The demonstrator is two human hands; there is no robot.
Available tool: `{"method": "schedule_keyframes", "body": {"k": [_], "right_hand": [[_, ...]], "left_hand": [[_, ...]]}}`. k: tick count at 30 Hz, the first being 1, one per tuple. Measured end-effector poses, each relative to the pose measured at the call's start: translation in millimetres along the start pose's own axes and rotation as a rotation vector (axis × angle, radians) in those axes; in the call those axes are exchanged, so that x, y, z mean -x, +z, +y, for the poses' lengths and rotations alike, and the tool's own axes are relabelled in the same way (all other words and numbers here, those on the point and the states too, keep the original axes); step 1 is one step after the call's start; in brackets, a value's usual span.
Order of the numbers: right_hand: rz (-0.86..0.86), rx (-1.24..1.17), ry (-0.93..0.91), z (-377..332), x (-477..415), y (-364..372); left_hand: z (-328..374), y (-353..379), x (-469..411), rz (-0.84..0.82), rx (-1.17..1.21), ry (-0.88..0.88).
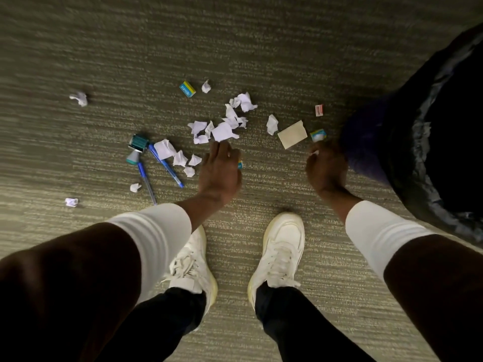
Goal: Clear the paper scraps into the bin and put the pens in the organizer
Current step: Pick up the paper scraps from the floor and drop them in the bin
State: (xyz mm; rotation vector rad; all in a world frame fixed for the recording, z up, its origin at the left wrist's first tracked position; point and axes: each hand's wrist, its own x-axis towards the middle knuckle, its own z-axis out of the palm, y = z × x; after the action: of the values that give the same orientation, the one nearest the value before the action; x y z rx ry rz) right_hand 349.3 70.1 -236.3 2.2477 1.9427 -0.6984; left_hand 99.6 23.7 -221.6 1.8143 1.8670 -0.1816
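Observation:
White paper scraps lie scattered on the carpet, with the thickest cluster [224,126] just beyond my left hand [219,171]. That hand reaches down, its fingertips at the nearest large scrap [224,131]. A small yellow and blue box [240,164] shows at its thumb side, and whether it is held is unclear. Two blue pens [166,165] [146,182] lie to the left among more scraps. My right hand [326,168] is curled beside the bin [428,163], with a bit of white paper at its fingertips. No organizer is in view.
The bin has a dark liner and fills the right edge. A teal stamp-like object [138,143], a tan sticky pad [292,134], small boxes [187,89] [319,110] [318,135] and stray scraps [79,98] [71,202] lie around. My white shoes [281,252] stand below the hands.

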Motion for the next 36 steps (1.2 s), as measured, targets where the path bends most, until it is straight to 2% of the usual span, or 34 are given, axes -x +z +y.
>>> {"method": "schedule_keyframes", "body": {"k": [4, 8, 11, 13, 16, 19, 29, 33, 36], "right_hand": [[0.033, 0.094, 0.068, -14, -16, 3], [0.062, 0.013, 0.135, -27, -30, 13], [-0.001, -0.019, 0.152, -35, -38, 23], [-0.059, 0.054, 0.140, -42, -38, 26], [-0.039, 0.186, 0.021, -47, -32, 27], [-0.033, 0.183, -0.038, -48, -34, 23], [0.013, 0.034, 0.042, -44, -32, 6], [0.015, -0.101, 0.178, -45, -18, -2], [0.002, -0.082, 0.183, -50, 3, -12]], "left_hand": [[-6, -11, -25, 0.140, -0.111, 0.011], [-14, -9, -46, 0.092, -0.018, -0.178], [-20, -5, -54, 0.028, 0.053, -0.245], [-21, -4, -56, 0.033, 0.069, -0.227], [-24, -3, -62, 0.082, 0.070, -0.125], [-27, -1, -64, 0.078, 0.067, -0.039], [-23, -14, -41, 0.054, 0.128, -0.057], [-18, -23, -22, 0.019, 0.174, -0.075], [-10, -34, -6, -0.011, 0.186, -0.114]]}}
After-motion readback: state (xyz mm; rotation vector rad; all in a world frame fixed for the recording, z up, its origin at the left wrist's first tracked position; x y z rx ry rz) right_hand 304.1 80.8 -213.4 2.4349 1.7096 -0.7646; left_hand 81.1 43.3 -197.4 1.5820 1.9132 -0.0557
